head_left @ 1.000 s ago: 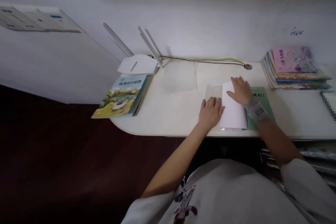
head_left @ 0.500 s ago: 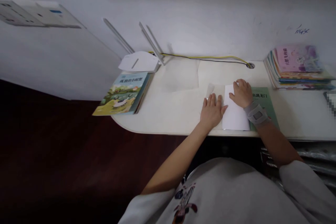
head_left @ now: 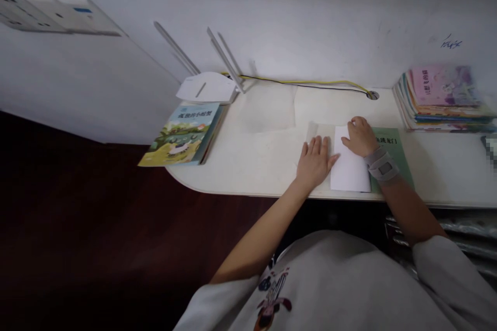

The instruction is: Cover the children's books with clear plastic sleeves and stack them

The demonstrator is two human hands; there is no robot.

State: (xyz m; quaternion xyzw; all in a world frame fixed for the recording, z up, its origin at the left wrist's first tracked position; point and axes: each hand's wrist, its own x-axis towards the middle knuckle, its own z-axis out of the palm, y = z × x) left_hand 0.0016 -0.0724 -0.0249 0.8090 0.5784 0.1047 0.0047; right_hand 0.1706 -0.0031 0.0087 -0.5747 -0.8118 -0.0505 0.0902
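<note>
The green-covered book [head_left: 396, 153] is lying under and right of the nearer right hand [head_left: 355, 134], whose fingers are curling over the white page's [head_left: 348, 173] top; whether they are pinching, I cannot tell. The left hand [head_left: 313, 160], loosely spread, is resting left of the page, which is running lengthwise away from the desk's [head_left: 252, 165] front edge.

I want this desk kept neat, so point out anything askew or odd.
The top book near the router juts past the rounded left end of the desk, one corner unsupported. Scribbles on the white wall look stray. Nothing looks spilled.
</note>
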